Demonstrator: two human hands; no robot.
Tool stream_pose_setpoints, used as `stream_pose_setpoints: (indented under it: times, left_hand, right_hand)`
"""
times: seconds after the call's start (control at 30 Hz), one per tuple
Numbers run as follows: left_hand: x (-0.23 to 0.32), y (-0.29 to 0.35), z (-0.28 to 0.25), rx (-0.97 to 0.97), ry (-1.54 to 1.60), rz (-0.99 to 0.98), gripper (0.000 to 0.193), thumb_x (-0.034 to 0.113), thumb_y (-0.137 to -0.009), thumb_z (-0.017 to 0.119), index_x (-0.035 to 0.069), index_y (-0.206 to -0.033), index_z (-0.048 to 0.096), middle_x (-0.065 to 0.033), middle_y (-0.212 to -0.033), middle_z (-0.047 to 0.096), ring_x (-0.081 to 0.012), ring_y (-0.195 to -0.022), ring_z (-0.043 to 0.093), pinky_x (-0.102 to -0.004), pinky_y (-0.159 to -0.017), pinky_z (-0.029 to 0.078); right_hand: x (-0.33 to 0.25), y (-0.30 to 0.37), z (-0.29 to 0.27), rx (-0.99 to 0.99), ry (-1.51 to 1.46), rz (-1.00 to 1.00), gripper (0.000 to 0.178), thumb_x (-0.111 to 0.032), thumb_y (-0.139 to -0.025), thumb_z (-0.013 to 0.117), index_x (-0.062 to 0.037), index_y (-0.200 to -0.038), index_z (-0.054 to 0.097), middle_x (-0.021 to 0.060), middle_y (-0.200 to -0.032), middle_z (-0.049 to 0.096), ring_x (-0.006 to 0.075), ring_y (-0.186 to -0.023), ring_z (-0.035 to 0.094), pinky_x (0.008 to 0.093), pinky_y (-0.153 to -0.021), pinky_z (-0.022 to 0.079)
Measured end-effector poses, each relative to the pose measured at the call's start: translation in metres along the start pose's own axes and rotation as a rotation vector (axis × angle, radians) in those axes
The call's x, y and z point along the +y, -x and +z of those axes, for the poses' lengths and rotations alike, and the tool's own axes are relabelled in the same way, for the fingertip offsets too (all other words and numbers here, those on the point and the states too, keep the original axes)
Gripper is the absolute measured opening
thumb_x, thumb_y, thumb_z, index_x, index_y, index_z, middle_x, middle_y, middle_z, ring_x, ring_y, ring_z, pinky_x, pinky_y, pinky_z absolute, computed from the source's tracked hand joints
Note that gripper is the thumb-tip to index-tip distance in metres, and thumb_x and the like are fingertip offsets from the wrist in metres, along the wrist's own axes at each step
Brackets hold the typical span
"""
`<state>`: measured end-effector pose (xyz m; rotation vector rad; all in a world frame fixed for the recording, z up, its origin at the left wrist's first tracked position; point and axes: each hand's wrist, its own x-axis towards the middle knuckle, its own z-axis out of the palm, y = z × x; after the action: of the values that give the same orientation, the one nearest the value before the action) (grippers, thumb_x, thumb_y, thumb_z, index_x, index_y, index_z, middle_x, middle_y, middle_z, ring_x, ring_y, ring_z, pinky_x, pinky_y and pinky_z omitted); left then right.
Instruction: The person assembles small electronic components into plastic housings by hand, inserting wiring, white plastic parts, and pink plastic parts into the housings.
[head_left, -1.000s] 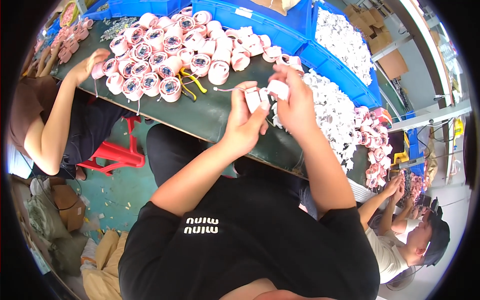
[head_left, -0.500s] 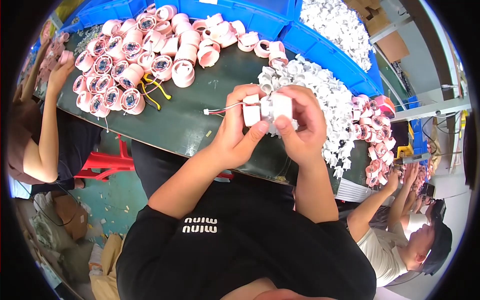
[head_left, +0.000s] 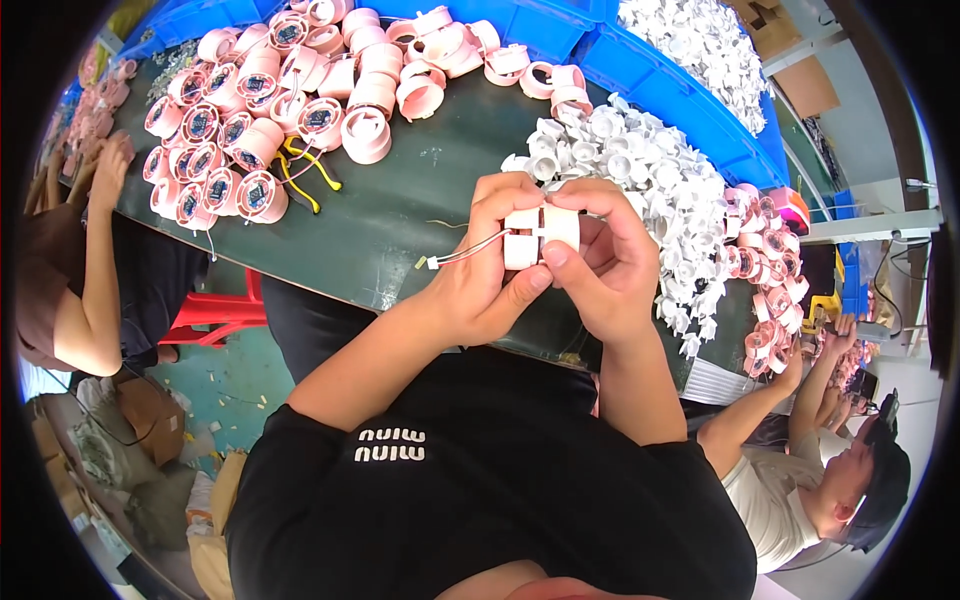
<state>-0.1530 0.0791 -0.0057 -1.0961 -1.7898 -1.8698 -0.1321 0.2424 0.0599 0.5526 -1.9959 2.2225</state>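
In front of my body, both hands grip a small pale plastic housing above the table edge. My left hand [head_left: 478, 275] pinches its wired half [head_left: 520, 252] between thumb and fingers. Thin wires [head_left: 475, 248] run out of it to the left, ending in a small white plug [head_left: 432, 264]. Around the other half, a rounded pale cap [head_left: 562, 228], my right hand [head_left: 615, 262] is closed with its thumb pressed on the lower edge. The halves meet, with dark slots showing at the seam. Behind my hands lies a heap of white flared plastic pieces [head_left: 640, 165].
Pink ring-shaped housings [head_left: 366, 136], several with circuit boards, cover the left of the dark green table [head_left: 410, 190]. Yellow-handled pliers [head_left: 322, 172] lie beside them. Blue bins [head_left: 660, 95] line the back. People work at both sides; a red stool [head_left: 215, 310] stands left.
The two halves, apart before with a white part showing between them, now sit against each other. My right hand has turned with the cap, and the wire plug hangs lower.
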Motion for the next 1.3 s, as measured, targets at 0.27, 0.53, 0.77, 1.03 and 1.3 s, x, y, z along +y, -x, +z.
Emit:
stream_pose_setpoints:
  times: [0.27,0.53,0.77,1.03,1.3]
  left_hand:
    - [0.004,0.003,0.0,-0.015,0.037,-0.007,0.057,0.026,-0.104,0.059,-0.001,-0.145,0.03,-0.0255,-0.132,0.042,-0.0362,-0.119,0.046,-0.0477,-0.104,0.041]
    - [0.02,0.0,0.023,-0.213,0.137,-0.03,0.055,0.012,-0.095,0.066,0.003,-0.14,0.035,-0.0237,-0.129,0.045,-0.04,-0.119,0.047,-0.051,-0.103,0.042]
    - [0.02,-0.001,0.036,-0.222,0.033,0.034,0.065,0.006,-0.086,0.074,0.003,-0.14,0.037,-0.0261,-0.132,0.044,-0.0416,-0.119,0.048,-0.0497,-0.104,0.04]
    - [0.033,0.023,0.023,-0.341,-0.151,0.027,0.056,0.004,-0.094,0.061,-0.001,-0.144,0.035,-0.025,-0.144,0.037,-0.039,-0.132,0.039,-0.0514,-0.113,0.032]
    - [0.072,0.001,0.003,-0.398,-0.089,-0.078,0.062,0.005,-0.09,0.069,0.003,-0.143,0.037,-0.0257,-0.136,0.042,-0.0384,-0.118,0.052,-0.0456,-0.104,0.043]
  right_hand:
    - [0.001,0.002,0.0,-0.032,-0.034,0.004,0.031,-0.002,-0.092,0.074,0.0018,-0.121,0.063,0.0102,-0.12,0.056,0.0139,-0.096,0.066,0.025,-0.073,0.055]
    - [0.01,-0.007,-0.001,0.035,-0.344,0.235,0.093,-0.072,-0.104,0.014,0.0038,-0.145,0.049,0.0208,-0.131,0.063,0.0258,-0.113,0.057,0.0402,-0.101,0.044]
    - [0.013,0.0,-0.015,-0.06,-0.281,0.22,0.087,-0.063,-0.108,0.012,0.0048,-0.138,0.056,0.0161,-0.116,0.065,0.0211,-0.107,0.058,0.0342,-0.098,0.046]
    - [0.007,0.009,-0.005,-0.172,-0.206,0.168,0.056,-0.039,-0.107,0.036,0.0047,-0.116,0.07,0.0183,-0.101,0.069,0.0232,-0.098,0.063,0.0352,-0.09,0.05]
    - [-0.016,0.018,0.001,-0.029,0.076,-0.043,0.042,-0.03,-0.108,0.043,0.003,-0.112,0.069,0.0169,-0.106,0.07,0.024,-0.099,0.065,0.0361,-0.087,0.052]
